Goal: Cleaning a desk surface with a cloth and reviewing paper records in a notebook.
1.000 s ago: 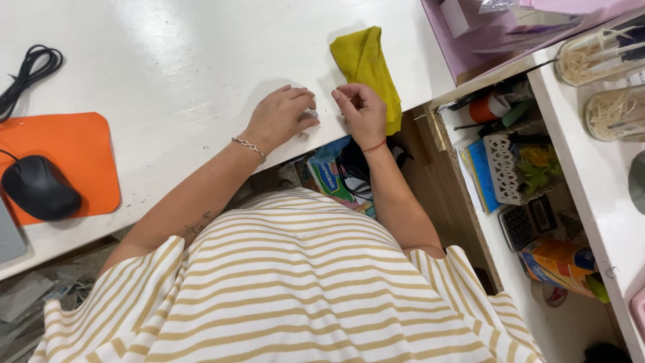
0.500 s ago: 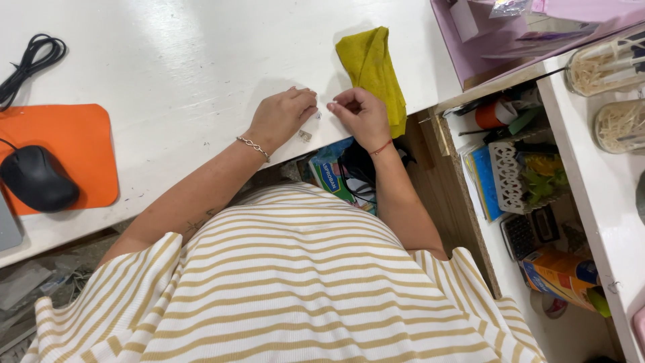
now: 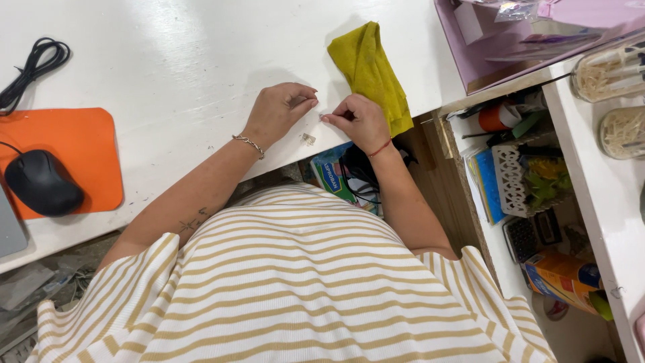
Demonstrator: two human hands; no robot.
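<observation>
Overhead view of a white desk (image 3: 168, 60). The left hand (image 3: 277, 111) and right hand (image 3: 359, 121) meet fingertip to fingertip at the desk's near edge — fingers pinched, whatever they hold too small to tell. A small clear object (image 3: 308, 139) lies just below them. Beside the right hand: a folded yellow cloth (image 3: 371, 70). Far left — a black mouse (image 3: 41, 181) on an orange pad (image 3: 74, 144).

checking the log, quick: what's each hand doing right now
Left hand: fingers curled on the white desk; holding anything cannot be told.
Right hand: fingertips pinched shut; what they pinch cannot be told.
</observation>
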